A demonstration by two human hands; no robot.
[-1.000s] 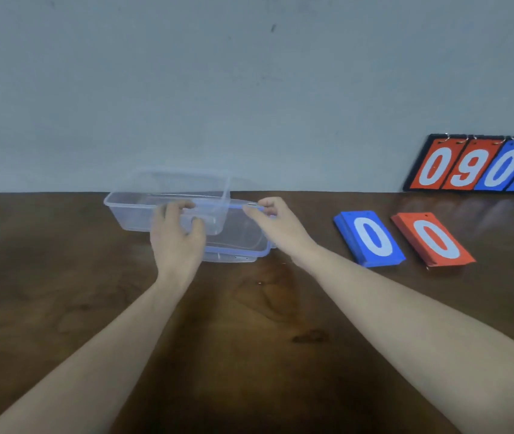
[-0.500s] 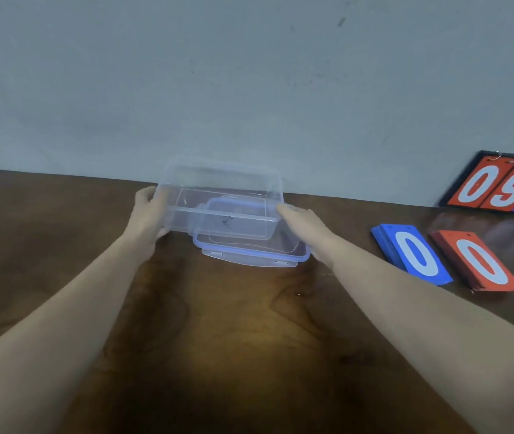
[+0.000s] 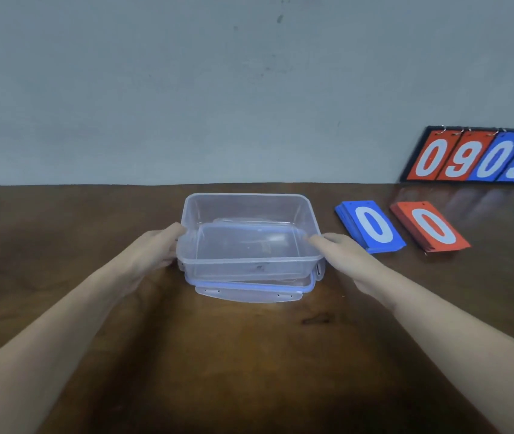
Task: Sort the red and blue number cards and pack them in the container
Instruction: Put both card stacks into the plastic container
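Head view, the only one. Your left hand point(image 3: 152, 255) and right hand point(image 3: 343, 258) bracket the clear container point(image 3: 249, 236) at its two short ends. Left fingers point(image 3: 172, 234) press the left wall near the rim, curled onto it; right fingers point(image 3: 321, 239) lie against the right wall. Both hands are closed on the container, one per side, probably to keep it level and square while you seat it.

The container stands upright, open side up, empty, on top of its own lid point(image 3: 249, 292). The lid lies flat on the table point(image 3: 249, 355), blue seal showing, with one latch flap sticking out toward you. Stowing the lid beneath likely keeps it out of the way while leaving the mouth free for loading.

Count: one container, one lid. Two card stacks lie flat to its right, one blue stack point(image 3: 371, 227) and one red stack point(image 3: 431, 228), each topped by a 0, just beside each other and apart from the container. The sorting looks done; packing has not begun. One flip scoreboard point(image 3: 475, 158) leans at the wall, showing four digits: red 0, red 9, blue 0, blue 9.
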